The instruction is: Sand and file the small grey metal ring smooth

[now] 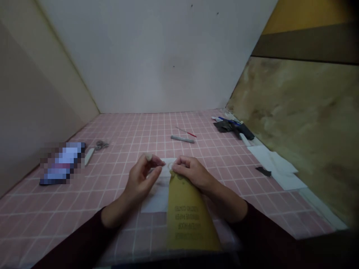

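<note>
A sheet of sandpaper (189, 213), its tan back up with upside-down print, slopes down toward the table's near edge. My right hand (190, 170) pinches its far corner between thumb and fingers. Just left of that corner, my left hand (144, 173) is curled with thumb and fingertips apart, and nothing shows between them. Beneath both hands lies a white sheet of paper (157, 200) with a dark smudge. A small pale curved shape by the right fingertips is too blurred to name.
Beyond the hands lie a grey rod (182, 139) and a thin red-handled tool (187, 132). To the left are a pixelated phone-like object (63, 164), a white strip (89, 156) and scissors (101, 145). Dark scraps (223, 126) and white papers (276, 166) line the right wall.
</note>
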{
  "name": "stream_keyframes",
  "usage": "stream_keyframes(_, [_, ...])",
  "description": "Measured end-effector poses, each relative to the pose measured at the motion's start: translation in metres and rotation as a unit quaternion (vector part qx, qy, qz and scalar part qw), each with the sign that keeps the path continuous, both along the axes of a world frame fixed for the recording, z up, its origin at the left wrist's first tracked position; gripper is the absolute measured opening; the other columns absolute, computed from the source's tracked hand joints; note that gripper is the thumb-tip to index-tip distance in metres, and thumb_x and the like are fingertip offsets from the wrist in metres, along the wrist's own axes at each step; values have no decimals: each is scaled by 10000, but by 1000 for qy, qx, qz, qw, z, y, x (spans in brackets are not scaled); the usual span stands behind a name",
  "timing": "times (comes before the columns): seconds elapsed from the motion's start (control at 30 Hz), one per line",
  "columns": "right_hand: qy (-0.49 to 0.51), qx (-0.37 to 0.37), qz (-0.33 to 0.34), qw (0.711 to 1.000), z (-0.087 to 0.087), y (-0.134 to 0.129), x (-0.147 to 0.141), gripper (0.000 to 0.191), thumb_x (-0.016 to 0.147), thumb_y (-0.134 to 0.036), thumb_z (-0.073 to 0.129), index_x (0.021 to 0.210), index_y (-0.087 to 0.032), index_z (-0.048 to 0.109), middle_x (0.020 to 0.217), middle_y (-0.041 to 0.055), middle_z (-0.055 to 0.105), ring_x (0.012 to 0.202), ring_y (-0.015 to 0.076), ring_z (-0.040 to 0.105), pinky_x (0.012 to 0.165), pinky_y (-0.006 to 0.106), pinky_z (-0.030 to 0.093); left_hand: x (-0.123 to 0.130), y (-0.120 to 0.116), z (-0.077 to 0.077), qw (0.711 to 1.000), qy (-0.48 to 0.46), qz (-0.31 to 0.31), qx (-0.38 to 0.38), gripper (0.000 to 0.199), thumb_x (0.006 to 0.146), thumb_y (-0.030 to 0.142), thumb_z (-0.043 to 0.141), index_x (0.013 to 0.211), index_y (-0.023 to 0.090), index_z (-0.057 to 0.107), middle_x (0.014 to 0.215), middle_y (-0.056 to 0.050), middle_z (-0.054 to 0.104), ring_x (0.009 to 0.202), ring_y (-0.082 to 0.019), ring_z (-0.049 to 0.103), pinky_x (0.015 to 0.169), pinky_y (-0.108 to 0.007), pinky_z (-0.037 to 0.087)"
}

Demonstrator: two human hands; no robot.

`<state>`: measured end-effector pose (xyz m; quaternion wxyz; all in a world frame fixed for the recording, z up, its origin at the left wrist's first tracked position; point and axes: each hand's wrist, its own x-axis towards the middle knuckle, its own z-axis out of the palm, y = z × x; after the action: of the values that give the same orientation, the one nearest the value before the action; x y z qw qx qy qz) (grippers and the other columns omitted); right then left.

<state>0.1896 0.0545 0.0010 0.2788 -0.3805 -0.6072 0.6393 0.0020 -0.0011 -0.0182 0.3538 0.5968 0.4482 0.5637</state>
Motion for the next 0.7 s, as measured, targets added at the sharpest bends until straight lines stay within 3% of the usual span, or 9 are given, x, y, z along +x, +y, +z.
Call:
stream_keyframes(0.13, [15,-29,6,999,0,-2,-1,260,780,-388,671,766,-177,519,648,-61,470,559,78,408,541,231,314,-3,-1,2,976,198,5,91,107,889,172,608,989,210,605,954,-59,607,931,-210,573,845,-364,459])
stream_keyframes(0.23, [20,-53,15,998,-1,-2,-2,275,774,-396,681,754,-176,517,630,-65,457,543,73,393,531,229,305,-5,2,1,951,277,8,135,134,893,159,596,1004,213,648,976,-77,601,971,-227,568,845,-369,459])
stream_keyframes(0.43, [33,-81,43,995,-4,-3,-4,331,773,-463,695,772,-172,537,629,-61,471,538,68,404,524,222,301,-6,5,-4,942,299,19,149,59,908,192,590,909,186,648,926,-73,584,899,-209,572,775,-336,470])
stream_keyframes(0.7, [45,-115,26,992,-9,-6,-10,419,723,-530,758,770,-178,536,621,-63,479,522,64,403,516,217,301,-6,5,-4,971,209,12,113,110,897,236,633,806,184,598,877,-39,565,876,-183,584,780,-310,473])
